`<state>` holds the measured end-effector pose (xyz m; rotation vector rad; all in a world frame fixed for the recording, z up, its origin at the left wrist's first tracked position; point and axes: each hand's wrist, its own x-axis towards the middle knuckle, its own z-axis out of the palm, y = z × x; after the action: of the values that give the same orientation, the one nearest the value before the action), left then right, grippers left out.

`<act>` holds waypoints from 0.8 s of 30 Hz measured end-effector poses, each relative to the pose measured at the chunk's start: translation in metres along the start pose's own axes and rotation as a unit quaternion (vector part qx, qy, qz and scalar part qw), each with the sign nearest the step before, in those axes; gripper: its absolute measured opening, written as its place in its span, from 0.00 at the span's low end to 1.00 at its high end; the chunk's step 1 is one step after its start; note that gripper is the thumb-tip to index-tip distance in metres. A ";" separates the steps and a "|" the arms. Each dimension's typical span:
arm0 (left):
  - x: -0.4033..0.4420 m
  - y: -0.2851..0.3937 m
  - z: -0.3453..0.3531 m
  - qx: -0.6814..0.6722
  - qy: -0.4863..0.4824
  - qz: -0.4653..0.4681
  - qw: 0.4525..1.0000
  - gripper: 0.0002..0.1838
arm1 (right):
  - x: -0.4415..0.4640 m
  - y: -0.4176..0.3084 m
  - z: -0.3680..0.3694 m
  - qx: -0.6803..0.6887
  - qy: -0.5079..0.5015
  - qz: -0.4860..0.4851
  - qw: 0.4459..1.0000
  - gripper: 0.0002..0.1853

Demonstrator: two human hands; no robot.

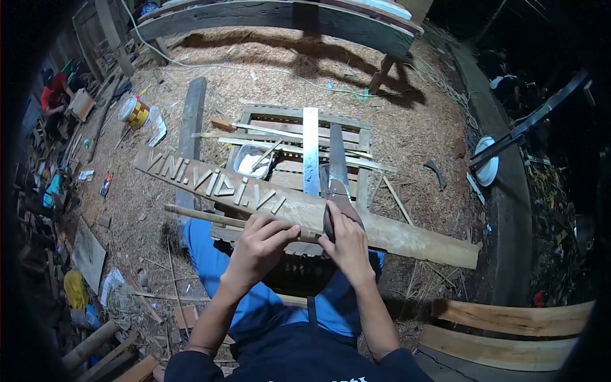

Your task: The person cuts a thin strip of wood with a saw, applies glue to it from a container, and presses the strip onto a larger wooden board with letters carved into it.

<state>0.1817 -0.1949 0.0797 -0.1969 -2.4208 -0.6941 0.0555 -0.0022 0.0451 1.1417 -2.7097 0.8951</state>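
Observation:
Across my lap lies a long wooden board with raised wooden letters reading "VINI.VIDI.VI" on its left part. My left hand is closed on a thin wooden strip that sticks out to the left, along the board's near edge. Wrapped round the dark handle of a handsaw, my right hand rests over the board; the saw's blade points away from me. Beside the blade is a flat, shiny metal ruler. A clear plastic tub with white contents stands behind the letters, a small stick across it.
A slatted wooden pallet carrying loose strips lies beyond the board. Wood shavings cover the ground. A heavy bench spans the back. A yellow-and-red bucket stands left; a person in red is farther left. Planks lie at lower right.

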 end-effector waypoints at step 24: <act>0.097 0.059 0.253 -0.132 -0.094 0.104 0.981 0.18 | -0.143 0.044 -0.042 0.292 0.394 0.323 0.809 0.27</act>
<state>-0.0095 -0.0145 -0.0094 -0.6399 -2.4281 -0.9335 0.1222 0.1355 0.0187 -0.2527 -2.0855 1.8454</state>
